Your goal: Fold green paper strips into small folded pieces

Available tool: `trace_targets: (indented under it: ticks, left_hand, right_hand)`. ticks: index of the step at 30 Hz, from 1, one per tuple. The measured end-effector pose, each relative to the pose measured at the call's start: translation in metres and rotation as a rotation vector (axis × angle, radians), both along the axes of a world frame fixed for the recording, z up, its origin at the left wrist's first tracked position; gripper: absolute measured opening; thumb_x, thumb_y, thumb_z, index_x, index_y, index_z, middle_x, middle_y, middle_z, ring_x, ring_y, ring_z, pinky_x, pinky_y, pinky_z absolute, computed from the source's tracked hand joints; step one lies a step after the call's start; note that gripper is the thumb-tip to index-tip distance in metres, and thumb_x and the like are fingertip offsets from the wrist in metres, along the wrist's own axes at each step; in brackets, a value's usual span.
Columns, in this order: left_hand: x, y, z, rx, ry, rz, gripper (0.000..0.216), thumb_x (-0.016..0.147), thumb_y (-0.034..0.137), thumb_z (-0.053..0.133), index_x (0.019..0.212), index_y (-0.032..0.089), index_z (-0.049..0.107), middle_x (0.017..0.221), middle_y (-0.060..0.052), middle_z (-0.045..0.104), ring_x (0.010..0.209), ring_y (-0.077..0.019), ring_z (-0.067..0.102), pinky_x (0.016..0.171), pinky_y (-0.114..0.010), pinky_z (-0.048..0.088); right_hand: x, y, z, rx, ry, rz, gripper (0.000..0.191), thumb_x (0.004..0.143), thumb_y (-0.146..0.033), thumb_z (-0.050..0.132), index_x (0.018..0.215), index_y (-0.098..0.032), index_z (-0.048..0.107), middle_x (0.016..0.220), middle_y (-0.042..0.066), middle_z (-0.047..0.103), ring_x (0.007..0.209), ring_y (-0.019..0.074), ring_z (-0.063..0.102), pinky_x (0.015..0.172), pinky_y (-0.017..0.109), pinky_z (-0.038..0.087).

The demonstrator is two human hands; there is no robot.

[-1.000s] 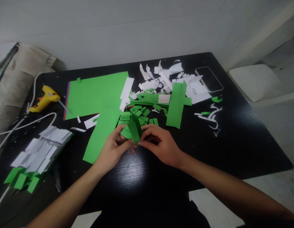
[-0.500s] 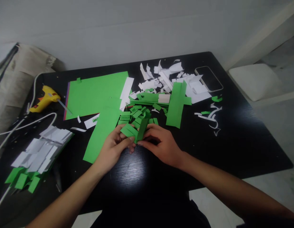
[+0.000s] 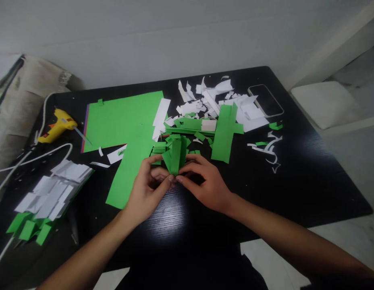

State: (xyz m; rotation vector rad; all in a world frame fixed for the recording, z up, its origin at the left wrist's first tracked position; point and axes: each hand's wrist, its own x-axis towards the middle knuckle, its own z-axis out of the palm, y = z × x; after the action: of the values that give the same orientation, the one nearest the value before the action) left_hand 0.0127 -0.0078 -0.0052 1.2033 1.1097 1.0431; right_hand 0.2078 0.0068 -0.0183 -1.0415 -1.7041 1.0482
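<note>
Both hands meet over the middle of a black table. My left hand and my right hand pinch the lower end of a folded green paper piece that stands up between the fingertips. Right behind it lies a heap of small green paper strips. A long green paper sheet lies flat just left of my left hand.
A large green sheet lies at the back left, a yellow glue gun with white cable beyond it. White and green cut pieces are stacked at the left. White scraps, a green cross-shaped strip and a phone lie behind.
The green folded piece has turned from leaning to standing upright between my fingertips, and both hands have shifted slightly closer together around its base.
</note>
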Motion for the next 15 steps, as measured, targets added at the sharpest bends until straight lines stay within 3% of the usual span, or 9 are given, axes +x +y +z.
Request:
trace_targets:
  ticks: [4,7,10,15]
  left_hand:
    - [-0.0024,-0.001,-0.0001,0.064,0.026,0.047,0.039,0.093,0.017,0.071,0.12,0.025,0.043,0.075,0.005,0.07,0.065,-0.0121,0.07,0.067,-0.024,0.057]
    - [-0.0048,0.0005,0.0014,0.11,0.093,0.026,0.022,0.094,0.016,0.069,0.11,0.021,0.055,0.075,0.003,0.069,0.064,-0.0103,0.069,0.064,-0.021,0.056]
    - [-0.0064,0.0028,0.0038,0.121,0.138,0.004,0.008,0.094,0.015,0.068,0.102,0.017,0.065,0.074,0.001,0.069,0.063,-0.0095,0.068,0.063,-0.02,0.056]
    - [-0.0071,0.0041,0.0061,0.105,0.083,-0.025,0.022,0.087,0.014,0.076,0.108,0.018,0.071,0.088,-0.003,0.078,0.076,-0.0136,0.075,0.074,-0.025,0.062]
  right_hand:
    - [0.0003,-0.0016,0.0008,0.105,-0.077,0.003,0.012,0.093,-0.019,0.072,0.102,-0.022,0.078,0.137,0.012,0.058,0.118,0.0252,0.067,0.101,0.046,0.059]
    - [0.0006,-0.0032,0.0006,0.178,-0.133,-0.019,0.016,0.092,-0.018,0.071,0.106,-0.023,0.078,0.158,0.012,0.041,0.137,0.0316,0.053,0.104,0.049,0.057]
    - [0.0012,-0.0038,0.0018,0.285,-0.202,-0.024,0.021,0.091,-0.016,0.07,0.109,-0.025,0.078,0.17,0.005,0.023,0.153,0.0365,0.034,0.112,0.056,0.049]
    - [0.004,-0.0034,0.0064,0.297,-0.203,-0.03,0.021,0.092,-0.019,0.069,0.111,-0.023,0.077,0.172,0.006,0.022,0.155,0.0359,0.033,0.118,0.057,0.042]
